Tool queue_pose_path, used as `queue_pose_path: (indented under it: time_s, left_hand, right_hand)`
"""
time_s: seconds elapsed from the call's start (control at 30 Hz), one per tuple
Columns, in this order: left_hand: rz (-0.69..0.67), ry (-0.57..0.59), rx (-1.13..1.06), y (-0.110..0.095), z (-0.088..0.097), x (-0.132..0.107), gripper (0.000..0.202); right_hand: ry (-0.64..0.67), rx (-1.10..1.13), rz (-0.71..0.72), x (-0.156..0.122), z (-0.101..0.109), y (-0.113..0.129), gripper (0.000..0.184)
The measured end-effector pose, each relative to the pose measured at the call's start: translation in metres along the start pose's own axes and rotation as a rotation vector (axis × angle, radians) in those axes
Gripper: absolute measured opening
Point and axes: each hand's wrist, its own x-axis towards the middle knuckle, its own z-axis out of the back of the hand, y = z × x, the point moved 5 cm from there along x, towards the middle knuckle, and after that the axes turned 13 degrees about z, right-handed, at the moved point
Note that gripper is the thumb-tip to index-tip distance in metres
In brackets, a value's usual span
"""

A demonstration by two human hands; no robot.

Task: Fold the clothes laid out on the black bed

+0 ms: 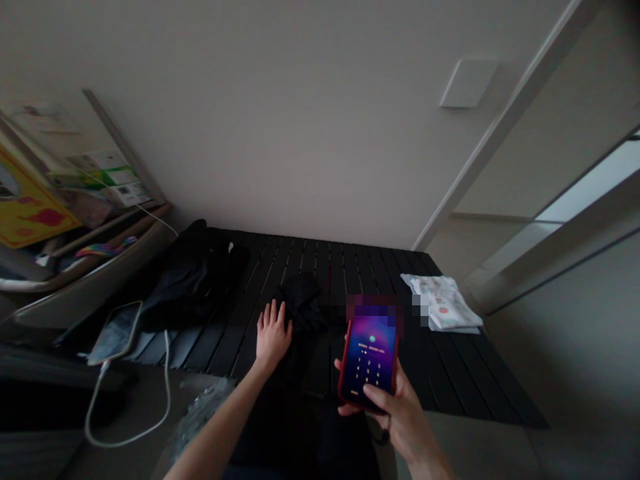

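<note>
My right hand (397, 413) is wrapped round a smartphone (367, 367) in a red case, held upright above the dark slatted bench. A number keypad is lit on its screen, and my thumb rests on the lower part of the keypad. Flat on the bench lies my left hand (273, 337), its fingers stretched out and slightly spread. Beside its fingertips is a crumpled black cloth (303, 300); whether they touch it I cannot tell.
The slatted bench (345, 267) stands against a pale wall. Folded white printed cloth (445, 303) lies at its right end. Dark clothing (185, 273) and a second phone (117, 330) on a white cable (167, 387) are at left. Clear plastic (200, 407) sits below.
</note>
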Motion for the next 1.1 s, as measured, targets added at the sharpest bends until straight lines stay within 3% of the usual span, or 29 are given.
queue_pose_path:
  time_s: [0.17,0.43,0.7,0.97,1.1]
  left_hand:
    - [0.001,0.005,-0.012,0.0,0.0,0.0,0.053]
    - [-0.004,0.005,-0.011,0.0,0.0,-0.001,0.053]
    - [-0.001,0.004,0.001,0.0,-0.001,0.0,0.053]
    - [0.001,0.011,0.001,0.0,0.0,-0.001,0.052]
    - [0.0,0.015,0.003,-0.001,0.001,-0.001,0.053]
  right_hand:
    - [-0.008,0.009,0.026,0.002,-0.003,0.002,0.076]
    - [-0.167,-0.17,-0.003,0.01,0.012,-0.004,0.083]
    - [-0.083,-0.051,0.026,0.002,0.007,0.0,0.094]
    - [-0.122,-0.019,0.01,0.004,0.005,0.001,0.103]
    - [-0.107,0.021,-0.003,0.002,0.007,0.002,0.098]
